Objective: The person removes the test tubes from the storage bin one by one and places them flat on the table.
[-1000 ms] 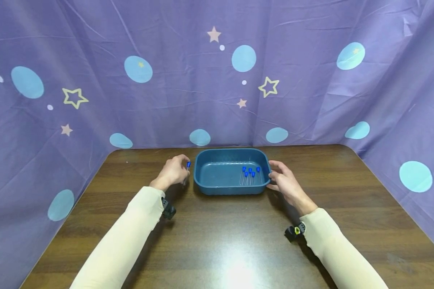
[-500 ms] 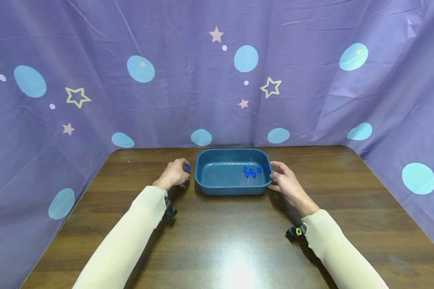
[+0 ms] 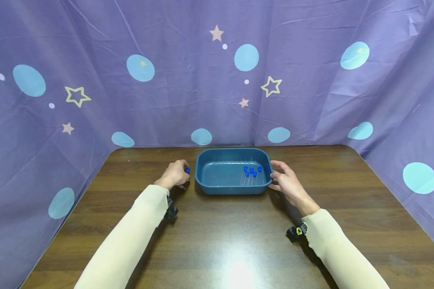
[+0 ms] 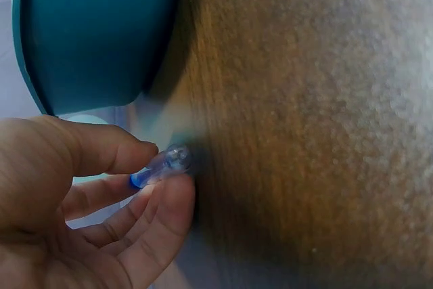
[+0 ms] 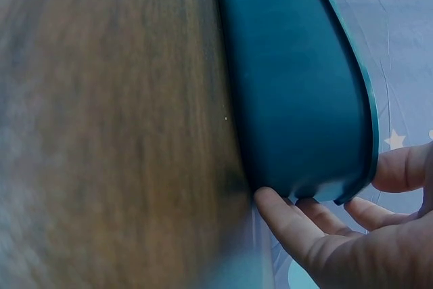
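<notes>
The tray (image 3: 217, 190) is sitting near the far edge of the table (image 3: 209, 233), with its long sides running parallel to that edge. The curtain (image 3: 202, 104) is hanging behind the far edge and along both sides. Tabletop is extending to the left and right of the tray, and a wider area is lying between its front wall and the person. Inside, five tubes (image 3: 251, 170) with blue caps are lying near the right end, caps toward the far side; bare tray floor is showing to their left.

The left hand (image 3: 172, 174) is working just beyond the tray's left end, with a narrow gap separating them. Its thumb and fingers are closing around a blue-capped tube (image 4: 166, 165), pinching it low over the table; whether the tube is touching the wood cannot be told.

The right hand (image 3: 287, 180) is standing partly open, fingers spread and slightly bent. Its fingertips are touching the outside of the tray's right end, and its thumb is resting at the rim.
</notes>
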